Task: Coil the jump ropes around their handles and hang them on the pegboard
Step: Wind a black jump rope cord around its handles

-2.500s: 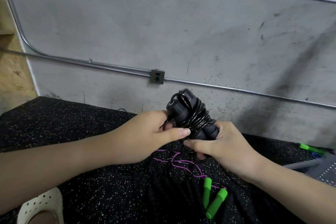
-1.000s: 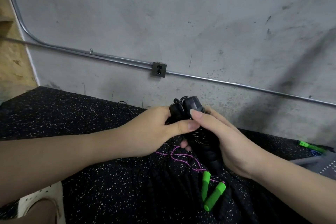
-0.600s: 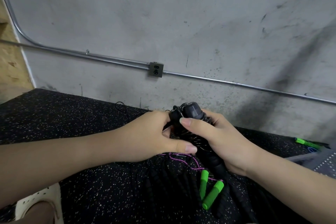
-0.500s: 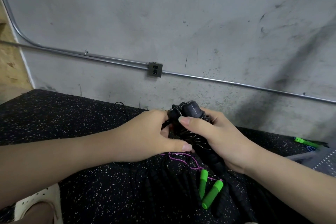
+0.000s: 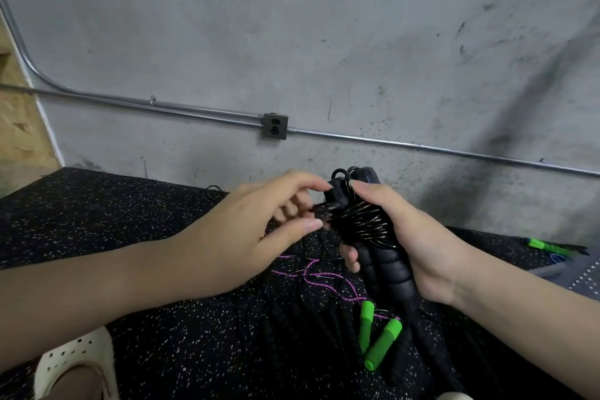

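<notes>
My right hand [image 5: 409, 237] grips a black jump rope [image 5: 363, 224], its two foam handles held side by side with the thin black cord coiled around their upper part. My left hand [image 5: 256, 234] is just left of the coil, thumb and fingers pinching at the loose cord end beside the handle tops. On the speckled black mat below lies another jump rope with green handles [image 5: 376, 338] and a tangled purple cord [image 5: 311, 279]. No pegboard is in view.
A grey concrete wall with a metal conduit [image 5: 162, 105] and outlet box [image 5: 275, 126] rises behind the mat. More black ropes lie on the mat [image 5: 156, 269] by the green handles. A green-handled item [image 5: 548, 247] sits far right. A white perforated shoe [image 5: 74, 364] is at bottom left.
My left hand has lifted off the coil and opened out, now pinching only the cord end. The right hand holds the bundle more upright, with more of the handles showing.
</notes>
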Available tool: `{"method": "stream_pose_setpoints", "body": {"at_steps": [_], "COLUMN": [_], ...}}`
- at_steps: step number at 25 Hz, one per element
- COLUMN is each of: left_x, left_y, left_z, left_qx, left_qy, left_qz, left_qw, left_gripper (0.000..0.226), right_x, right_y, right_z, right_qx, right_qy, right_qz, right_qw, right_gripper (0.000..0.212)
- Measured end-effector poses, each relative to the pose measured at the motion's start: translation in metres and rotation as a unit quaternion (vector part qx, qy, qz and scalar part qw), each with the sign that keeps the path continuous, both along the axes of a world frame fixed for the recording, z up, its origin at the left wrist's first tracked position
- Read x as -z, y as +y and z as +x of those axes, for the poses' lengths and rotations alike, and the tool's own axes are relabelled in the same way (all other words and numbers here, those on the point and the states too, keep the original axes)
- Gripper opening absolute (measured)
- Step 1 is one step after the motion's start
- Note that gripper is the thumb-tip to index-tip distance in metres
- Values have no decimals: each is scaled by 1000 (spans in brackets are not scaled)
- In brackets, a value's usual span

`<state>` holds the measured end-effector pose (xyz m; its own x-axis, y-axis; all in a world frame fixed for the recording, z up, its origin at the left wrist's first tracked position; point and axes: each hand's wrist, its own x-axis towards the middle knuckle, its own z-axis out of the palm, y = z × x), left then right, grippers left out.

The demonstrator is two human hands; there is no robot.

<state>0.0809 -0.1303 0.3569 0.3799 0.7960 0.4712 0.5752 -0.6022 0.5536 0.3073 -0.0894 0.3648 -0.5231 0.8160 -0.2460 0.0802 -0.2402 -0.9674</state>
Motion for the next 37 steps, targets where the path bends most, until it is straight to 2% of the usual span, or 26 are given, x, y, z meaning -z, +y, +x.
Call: {"method": "stream_pose_setpoints", "body": {"at_steps": [4,9,11,13,15,19,23,27,31,34,37], "left_x": [0,0,2,3,3,1,-2,-2,-1,3,5], "left_y": [5,8,8,5,3,5,5,11,16,17,19], "left_z": [-4,-1,1,5,9,13,16,17,17,17,16], "left_qx": [49,76,60,31,10,3,-3,16,5,-57,-94], "left_qy": [34,28,-29,-113,-177,-278,-324,-286,-273,-185,-107], "left_qz": [58,22,29,3,-31,-39,-7,27,43,116,128], "left_qw": [997,996,997,993,984,960,946,958,961,974,981], "left_gripper": [37,33,26,26,29,24,21,25,24,28,30], "right_x": [3,11,12,9,5,7,6,7,8,10,13], "right_y": [-3,-2,-2,-5,-6,-5,-5,-1,1,4,6], "right_z": [0,-8,-9,-8,-8,-13,-16,-19,-21,-21,-20], "right_qx": [-32,-47,-52,-52,-47,-54,-74,-104,-86,-47,-17], "right_qy": [18,24,32,57,92,117,139,172,179,166,141], "right_qz": [-34,-29,-35,-53,-55,-60,-68,-62,-61,-45,-28], "right_qw": [999,998,998,996,993,990,985,978,978,984,989], "right_gripper": [52,59,61,44,37,38,40,49,44,41,45]}}
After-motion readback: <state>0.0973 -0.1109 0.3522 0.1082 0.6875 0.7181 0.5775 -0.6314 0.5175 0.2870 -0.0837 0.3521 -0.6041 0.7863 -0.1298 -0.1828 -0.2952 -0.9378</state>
